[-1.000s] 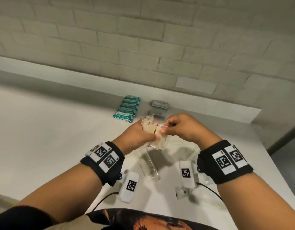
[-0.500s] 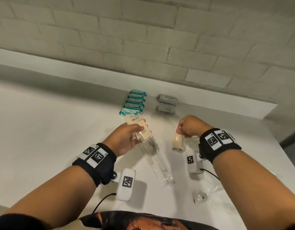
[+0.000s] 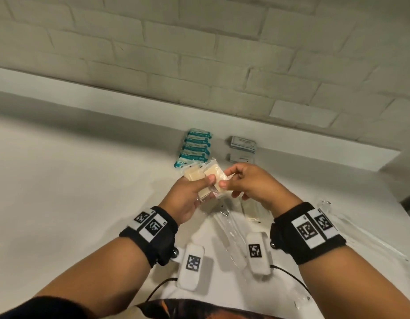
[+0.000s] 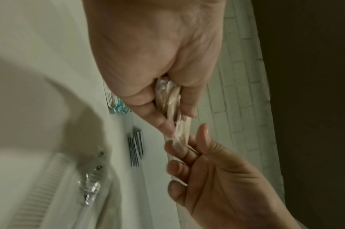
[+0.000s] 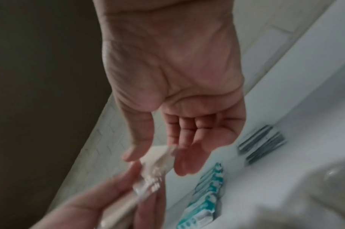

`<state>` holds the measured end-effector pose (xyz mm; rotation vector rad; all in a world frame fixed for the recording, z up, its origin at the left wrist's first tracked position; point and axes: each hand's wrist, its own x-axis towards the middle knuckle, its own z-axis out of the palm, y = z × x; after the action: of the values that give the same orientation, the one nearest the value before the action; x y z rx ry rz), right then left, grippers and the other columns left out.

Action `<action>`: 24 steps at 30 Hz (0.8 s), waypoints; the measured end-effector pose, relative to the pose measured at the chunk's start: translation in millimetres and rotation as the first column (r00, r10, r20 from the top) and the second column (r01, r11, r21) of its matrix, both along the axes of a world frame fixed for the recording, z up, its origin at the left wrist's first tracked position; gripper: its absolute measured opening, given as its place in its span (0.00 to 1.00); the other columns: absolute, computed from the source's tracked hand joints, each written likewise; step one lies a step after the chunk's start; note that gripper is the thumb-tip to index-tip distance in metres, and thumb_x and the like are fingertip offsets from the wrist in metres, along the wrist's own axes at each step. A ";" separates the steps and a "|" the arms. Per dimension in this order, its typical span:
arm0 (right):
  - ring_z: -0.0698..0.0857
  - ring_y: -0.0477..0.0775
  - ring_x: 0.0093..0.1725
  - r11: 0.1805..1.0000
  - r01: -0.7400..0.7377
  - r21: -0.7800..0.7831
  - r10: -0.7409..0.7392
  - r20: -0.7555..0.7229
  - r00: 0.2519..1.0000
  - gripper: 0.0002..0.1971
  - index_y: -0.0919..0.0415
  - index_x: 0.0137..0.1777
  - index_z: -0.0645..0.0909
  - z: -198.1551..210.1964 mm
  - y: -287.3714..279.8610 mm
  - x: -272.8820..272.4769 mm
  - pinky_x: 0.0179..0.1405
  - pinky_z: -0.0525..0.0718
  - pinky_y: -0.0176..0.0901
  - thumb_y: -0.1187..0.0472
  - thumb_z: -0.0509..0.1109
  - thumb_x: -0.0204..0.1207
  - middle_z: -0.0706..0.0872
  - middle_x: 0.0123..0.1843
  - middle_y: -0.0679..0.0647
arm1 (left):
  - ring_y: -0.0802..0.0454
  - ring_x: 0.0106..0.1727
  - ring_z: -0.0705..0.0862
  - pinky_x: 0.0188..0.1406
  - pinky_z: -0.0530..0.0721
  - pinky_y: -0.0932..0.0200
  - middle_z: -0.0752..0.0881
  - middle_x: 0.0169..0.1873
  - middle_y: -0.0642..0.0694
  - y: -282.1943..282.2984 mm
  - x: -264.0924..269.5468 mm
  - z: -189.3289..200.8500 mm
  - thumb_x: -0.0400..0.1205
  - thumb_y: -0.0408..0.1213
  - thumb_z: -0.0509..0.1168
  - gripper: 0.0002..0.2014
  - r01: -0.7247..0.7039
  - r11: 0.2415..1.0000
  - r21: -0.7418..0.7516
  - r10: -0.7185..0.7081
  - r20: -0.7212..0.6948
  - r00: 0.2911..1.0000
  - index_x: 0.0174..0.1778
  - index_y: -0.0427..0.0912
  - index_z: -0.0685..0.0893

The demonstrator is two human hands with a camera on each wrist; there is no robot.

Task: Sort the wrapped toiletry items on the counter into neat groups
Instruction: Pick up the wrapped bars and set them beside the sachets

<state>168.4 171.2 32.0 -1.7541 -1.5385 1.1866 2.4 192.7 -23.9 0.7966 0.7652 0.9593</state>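
My left hand [image 3: 200, 186] grips a fanned stack of beige wrapped soap bars [image 3: 194, 174] above the white counter [image 3: 72, 192]. My right hand [image 3: 225, 184] meets it and pinches the nearest soap bar [image 3: 214, 171] between thumb and fingers at the stack's right edge. In the left wrist view the soap bars [image 4: 172, 99] sit edge-on in my left hand [image 4: 167, 117], with my right hand [image 4: 187, 147] just below. The right wrist view shows my right hand [image 5: 154, 156] pinching the soap bar [image 5: 158, 153].
A neat row of teal packets [image 3: 196, 148] and a small pile of grey packets [image 3: 243, 146] lie by the back ledge. Clear-wrapped long items [image 3: 231, 231] lie under my wrists, and more [image 3: 365, 240] lie at the right near the counter edge.
Half a second ago my right hand held one soap bar low over the counter, apart from the left. It has since risen leftward and brought that bar against the stack.
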 end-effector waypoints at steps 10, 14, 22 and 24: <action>0.86 0.51 0.29 0.984 0.178 0.019 -0.171 -0.196 0.966 0.09 0.64 0.46 0.79 12.0 -21.5 35.4 0.27 0.83 0.39 0.77 0.72 0.72 0.85 0.35 0.60 | 0.52 0.41 0.83 0.42 0.88 0.60 0.82 0.38 0.47 3.9 11.3 -2.4 0.82 0.33 0.68 0.03 -0.114 0.993 0.037 0.113 0.012 0.993 0.47 0.43 0.81; 0.82 0.50 0.27 0.986 0.165 0.037 -0.158 -0.155 0.975 0.10 0.65 0.46 0.81 18.1 -26.8 39.2 0.26 0.84 0.36 0.79 0.71 0.71 0.83 0.33 0.58 | 0.47 0.44 0.85 0.49 0.85 0.51 0.84 0.39 0.43 -9.9 18.5 7.4 0.77 0.26 0.71 0.08 0.078 0.986 0.146 -0.062 -0.110 0.992 0.43 0.42 0.79; 0.82 0.54 0.30 0.992 0.090 0.093 -0.078 -0.128 0.989 0.22 0.63 0.59 0.77 16.5 -41.2 39.0 0.30 0.83 0.44 0.81 0.73 0.68 0.83 0.36 0.59 | 0.49 0.41 0.88 0.37 0.86 0.60 0.89 0.47 0.38 -41.4 41.6 15.6 0.79 0.22 0.67 0.13 0.080 0.983 0.164 -0.066 -0.092 0.994 0.59 0.31 0.83; 0.81 0.53 0.30 0.991 0.057 0.120 -0.045 -0.101 0.994 0.20 0.62 0.57 0.78 20.6 -44.0 43.2 0.31 0.82 0.45 0.79 0.74 0.69 0.83 0.36 0.58 | 0.47 0.44 0.88 0.40 0.86 0.57 0.89 0.49 0.38 -47.5 43.5 17.8 0.78 0.22 0.68 0.14 0.073 0.981 0.182 -0.051 -0.123 0.991 0.60 0.31 0.83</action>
<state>211.7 127.2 52.6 -1.6216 -1.4687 1.1120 45.9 145.2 -6.0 1.0425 0.7547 0.9430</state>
